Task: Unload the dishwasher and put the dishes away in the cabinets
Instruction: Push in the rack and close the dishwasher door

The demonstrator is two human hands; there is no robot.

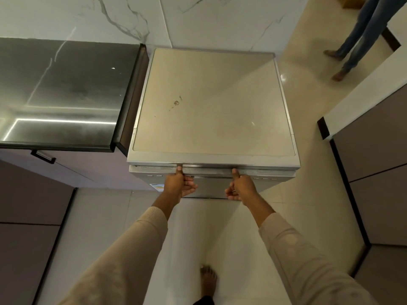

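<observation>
Pale glossy floor tiles (211,227) run up to a white marble-veined wall (198,18), where the dishwasher (211,102) stands just beside a dark, reflective countertop (66,84). Its flat beige top carries a few small brown marks. Grey cabinets (374,161) line the right side.

Both arms, in beige sleeves, reach forward and down to the top of the door (210,187), which stands upright; whether it is slightly ajar cannot be told. The left hand (179,183) grips the door's upper edge, its thumb (179,170) pointing up against the control strip, fingers curled together beneath. The right hand (241,187) grips the same edge further right, thumb (235,172) likewise raised, fingers curled inward.

A bare foot (208,280) rests on the tiles below. Another person's legs (356,36) stand well apart at the upper right.
</observation>
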